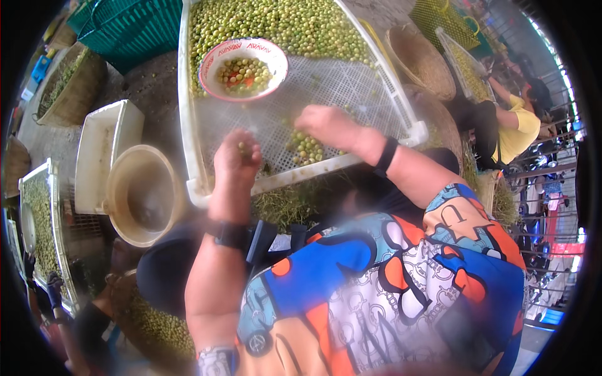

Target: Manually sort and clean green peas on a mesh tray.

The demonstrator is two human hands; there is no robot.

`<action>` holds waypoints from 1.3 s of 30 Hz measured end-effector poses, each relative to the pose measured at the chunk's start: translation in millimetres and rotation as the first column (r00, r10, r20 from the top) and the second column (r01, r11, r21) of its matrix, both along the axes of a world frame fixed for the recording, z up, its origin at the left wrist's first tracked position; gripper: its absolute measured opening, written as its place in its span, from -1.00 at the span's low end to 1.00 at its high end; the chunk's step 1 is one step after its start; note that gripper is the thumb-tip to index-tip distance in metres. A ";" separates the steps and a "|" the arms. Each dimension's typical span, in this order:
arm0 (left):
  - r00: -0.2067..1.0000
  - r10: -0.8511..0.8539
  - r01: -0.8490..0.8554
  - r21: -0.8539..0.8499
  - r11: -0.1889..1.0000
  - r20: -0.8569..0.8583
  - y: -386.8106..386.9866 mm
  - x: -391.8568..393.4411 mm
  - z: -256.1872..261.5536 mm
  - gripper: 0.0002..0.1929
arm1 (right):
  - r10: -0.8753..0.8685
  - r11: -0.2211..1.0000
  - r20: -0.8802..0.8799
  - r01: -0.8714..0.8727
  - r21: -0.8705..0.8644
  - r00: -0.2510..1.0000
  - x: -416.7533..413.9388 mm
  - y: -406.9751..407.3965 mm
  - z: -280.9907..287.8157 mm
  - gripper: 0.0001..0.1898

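Observation:
A white plastic mesh tray lies before me, its far part covered with small round yellow-green fruits. My left hand is above its near left corner, fingers curled around at least one small fruit. My right hand hovers over the mesh with bent fingers, their tips turned down and blurred; whether they pinch anything is hidden. Just below it rests a small cluster of fruits. An enamel bowl with a red rim stands farther back on the tray, holding several fruits.
To the left stand a beige plastic basin, a white foam box and a green plastic basket. Cut stems lie under the tray's near edge. At right, a person in yellow works at another tray; gloved hands show lower left.

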State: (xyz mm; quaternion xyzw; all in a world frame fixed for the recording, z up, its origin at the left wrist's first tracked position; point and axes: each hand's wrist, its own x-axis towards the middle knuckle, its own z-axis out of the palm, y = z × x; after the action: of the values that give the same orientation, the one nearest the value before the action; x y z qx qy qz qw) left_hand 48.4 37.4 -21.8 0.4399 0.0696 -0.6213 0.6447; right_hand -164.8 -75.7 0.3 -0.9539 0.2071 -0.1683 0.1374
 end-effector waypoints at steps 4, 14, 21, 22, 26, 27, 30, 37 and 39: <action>0.997 -0.018 0.018 -0.003 1.000 -0.075 -6.6 0.5 -13.9 -0.89 | 0.002 1.000 -0.122 0.000 0.020 0.992 5.6 -4.3 -7.5 -0.91; 0.983 -0.167 0.170 -0.028 0.985 0.070 -11.8 -27.1 2.3 -0.75 | -0.135 0.977 -0.063 0.143 0.159 0.989 -11.1 -10.9 6.9 -0.88; 0.982 -0.189 0.190 0.052 0.980 -0.024 -12.1 -37.6 24.2 -0.64 | -0.046 0.883 0.163 -0.037 0.469 0.985 22.2 22.0 52.0 -0.75; 0.981 -0.186 0.188 0.041 0.981 -0.045 -14.3 -33.5 14.7 -0.65 | -0.025 0.924 0.141 -0.031 0.380 0.990 20.6 18.1 45.8 -0.74; 0.993 -0.082 0.086 0.039 0.996 -0.084 -21.0 -19.4 -5.9 -0.66 | 0.067 0.986 -0.166 -0.040 0.159 0.984 12.5 13.6 22.0 -0.70; 0.996 -0.039 0.043 0.051 0.998 -0.081 -21.8 -19.6 -3.5 -0.67 | 0.086 0.986 -0.173 -0.059 0.155 0.981 11.9 15.8 18.2 -0.70; 0.998 -0.014 0.018 0.064 0.998 -0.066 -22.3 -14.3 -4.2 -0.69 | 0.100 0.988 -0.209 -0.073 0.133 0.973 14.9 16.3 13.3 -0.76; 0.999 -0.016 0.018 0.068 0.998 -0.031 -17.6 -17.3 -2.0 -0.71 | 0.100 0.987 -0.206 -0.071 0.148 0.973 17.3 16.9 9.2 -0.89; 0.999 -0.017 0.020 0.060 0.998 -0.051 -20.1 -19.7 -3.6 -0.72 | 0.049 0.988 -0.118 -0.031 0.149 0.992 12.3 10.8 -2.9 -0.90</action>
State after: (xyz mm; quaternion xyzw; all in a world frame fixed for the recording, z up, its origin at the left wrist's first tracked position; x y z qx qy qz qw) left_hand 28.7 17.3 -25.4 0.4441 0.1007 -0.6357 0.6233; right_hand -152.6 -65.0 -2.6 -0.9537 0.2074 -0.0915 0.1977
